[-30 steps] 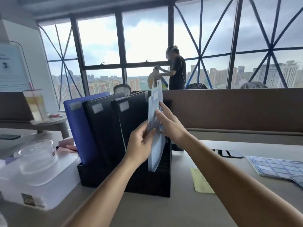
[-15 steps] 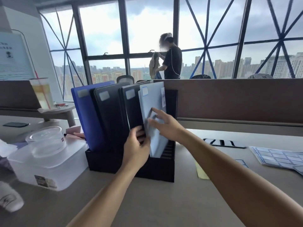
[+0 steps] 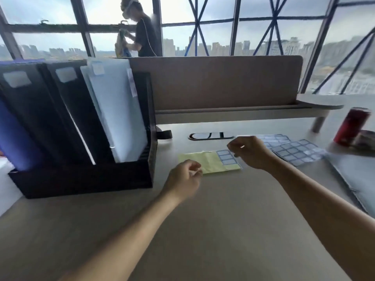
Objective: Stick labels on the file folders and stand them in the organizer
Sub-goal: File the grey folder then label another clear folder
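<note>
Folders (image 3: 119, 118) stand in your organizer (image 3: 81, 179), long axes upright and tops leaning left: one blue, two black, one pale at the right end. The black and pale ones wear a label (image 3: 97, 67) near the top, too blurred to read. Your left hand (image 3: 183, 179) hovers over the surface (image 3: 203, 230), fingers loosely curled, holding nothing. Your right hand (image 3: 249, 153) is at the labelled end of the yellow sheet (image 3: 203, 163); you cannot tell whether its fingers pinch anything. Label sheets (image 3: 294, 151) lie just right.
</note>
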The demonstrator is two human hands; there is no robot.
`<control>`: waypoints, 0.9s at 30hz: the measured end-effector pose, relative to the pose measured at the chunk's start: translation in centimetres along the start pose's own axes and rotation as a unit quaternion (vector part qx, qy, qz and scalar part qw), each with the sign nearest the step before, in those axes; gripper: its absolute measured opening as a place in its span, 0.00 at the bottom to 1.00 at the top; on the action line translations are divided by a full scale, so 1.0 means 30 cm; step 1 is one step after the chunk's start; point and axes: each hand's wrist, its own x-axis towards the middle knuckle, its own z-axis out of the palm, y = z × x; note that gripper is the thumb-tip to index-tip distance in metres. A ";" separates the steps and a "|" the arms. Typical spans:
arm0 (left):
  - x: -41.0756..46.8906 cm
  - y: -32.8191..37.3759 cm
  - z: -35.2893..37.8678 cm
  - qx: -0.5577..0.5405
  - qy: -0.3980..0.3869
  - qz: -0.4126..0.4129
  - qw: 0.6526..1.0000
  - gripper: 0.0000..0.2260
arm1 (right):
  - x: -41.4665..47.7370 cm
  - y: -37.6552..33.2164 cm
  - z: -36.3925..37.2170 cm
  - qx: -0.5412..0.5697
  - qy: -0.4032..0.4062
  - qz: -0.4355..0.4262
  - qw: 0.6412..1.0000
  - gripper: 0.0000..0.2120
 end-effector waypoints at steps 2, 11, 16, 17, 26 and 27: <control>0.014 0.042 0.111 0.043 -0.049 0.046 0.997 0.10 | -0.072 0.135 -0.066 -0.083 0.001 0.021 0.996 0.08; 0.030 0.311 0.611 0.195 -0.193 0.240 0.931 0.19 | -0.427 0.534 -0.412 -0.309 0.038 0.360 0.880 0.33; 0.032 0.320 0.663 0.257 -0.221 0.250 0.907 0.25 | -0.509 0.618 -0.433 -0.300 0.041 0.361 0.882 0.31; 0.032 0.312 0.661 0.253 -0.223 0.251 0.908 0.25 | -0.509 0.615 -0.438 -0.304 0.041 0.349 0.885 0.27; 0.021 0.302 0.642 0.217 -0.195 0.261 0.920 0.22 | -0.473 0.475 -0.521 -0.428 -0.004 0.238 0.872 0.16; 0.021 0.299 0.641 0.212 -0.192 0.263 0.922 0.22 | -0.473 0.462 -0.548 -0.443 0.016 0.225 0.868 0.15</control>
